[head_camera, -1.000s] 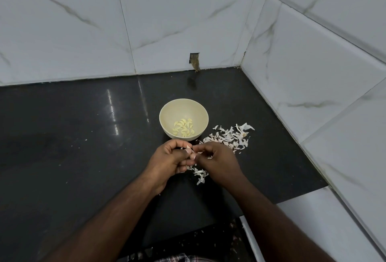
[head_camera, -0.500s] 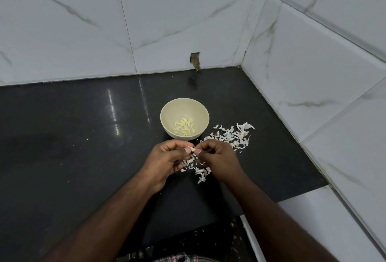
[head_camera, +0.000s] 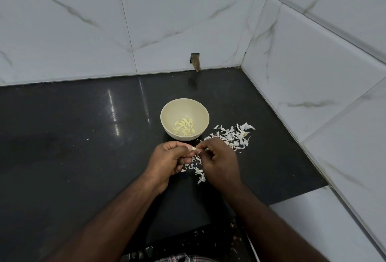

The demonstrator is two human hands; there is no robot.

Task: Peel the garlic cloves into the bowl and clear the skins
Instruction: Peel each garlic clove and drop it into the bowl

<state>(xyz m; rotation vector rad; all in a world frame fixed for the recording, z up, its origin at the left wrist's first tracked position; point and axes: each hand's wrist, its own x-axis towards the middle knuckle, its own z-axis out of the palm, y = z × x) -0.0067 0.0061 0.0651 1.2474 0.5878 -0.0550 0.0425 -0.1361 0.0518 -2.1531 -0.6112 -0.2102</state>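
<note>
Cream bowl [head_camera: 167, 115], peeled garlic cloves [head_camera: 185, 126] inside, skins [head_camera: 231, 136] beside

No readable text, label, brand, number or sign is found on the bowl [head_camera: 184, 106], bench [head_camera: 62, 136] or wall tiles [head_camera: 167, 28].

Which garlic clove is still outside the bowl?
The garlic clove pinched between the left hand and right hand; the rest lie in the bowl.
</note>
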